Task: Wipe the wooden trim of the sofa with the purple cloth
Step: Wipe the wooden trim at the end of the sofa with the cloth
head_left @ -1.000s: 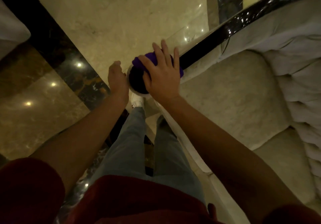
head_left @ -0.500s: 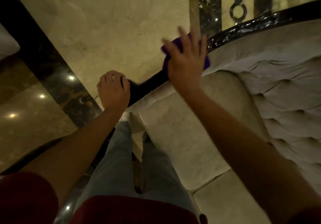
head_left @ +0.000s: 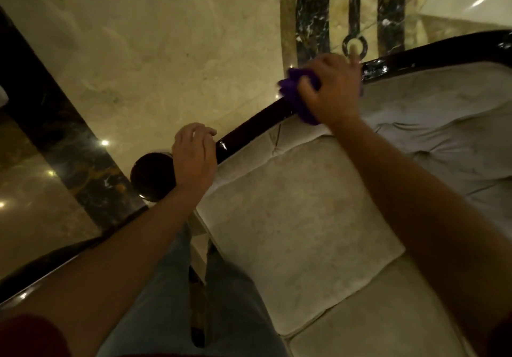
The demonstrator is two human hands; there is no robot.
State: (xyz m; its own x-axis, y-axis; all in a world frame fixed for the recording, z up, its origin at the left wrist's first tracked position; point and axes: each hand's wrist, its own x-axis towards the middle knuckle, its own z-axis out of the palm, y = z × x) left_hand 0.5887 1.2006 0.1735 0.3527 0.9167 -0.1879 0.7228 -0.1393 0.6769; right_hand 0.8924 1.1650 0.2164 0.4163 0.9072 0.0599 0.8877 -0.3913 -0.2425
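The right hand (head_left: 331, 88) is closed around the purple cloth (head_left: 297, 95), bunching it over the dark wooden trim (head_left: 255, 127) so the fabric wraps the rail's top and sides; that grip looks meant to clean the rounded surface in one pass. The cloth sits on the trim where the armrest rail bends toward the sofa back. The left hand (head_left: 194, 157) rests on the rail near its round end knob (head_left: 151, 175), fingers curled loosely over the wood and holding nothing else, probably as a brace while the person leans over the cushion (head_left: 291, 232).

Against half a second earlier, the right hand is farther up the rail and its fingers have gone from splayed flat to gripping. The left hand sits on top of the rail rather than at its end.
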